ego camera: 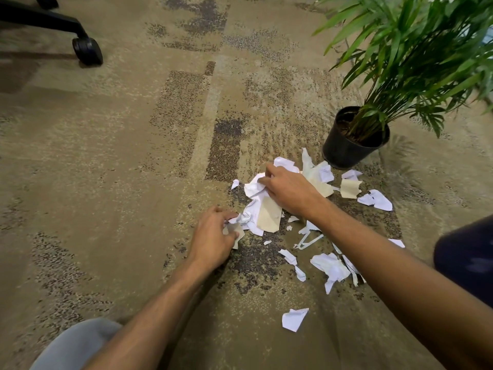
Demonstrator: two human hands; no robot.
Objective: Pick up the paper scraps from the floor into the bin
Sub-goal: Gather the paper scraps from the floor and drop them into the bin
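White and beige paper scraps (269, 214) lie in a loose pile on the brown carpet, in front of my knees. My right hand (286, 186) reaches over the pile and grips crumpled white paper (253, 186) at its far left side. My left hand (212, 236) pinches a small crumpled white scrap (241, 218) and a beige piece at the pile's near left edge. More scraps lie spread to the right (377, 200) and nearer me (330, 267), with one apart at the bottom (293, 319). No bin is in view.
A black pot (346, 148) with a green leafy plant (416, 54) stands just beyond the pile, at the right. A black office chair caster (87, 50) is at the far left. My knees show at bottom left (77, 345) and right (469, 260).
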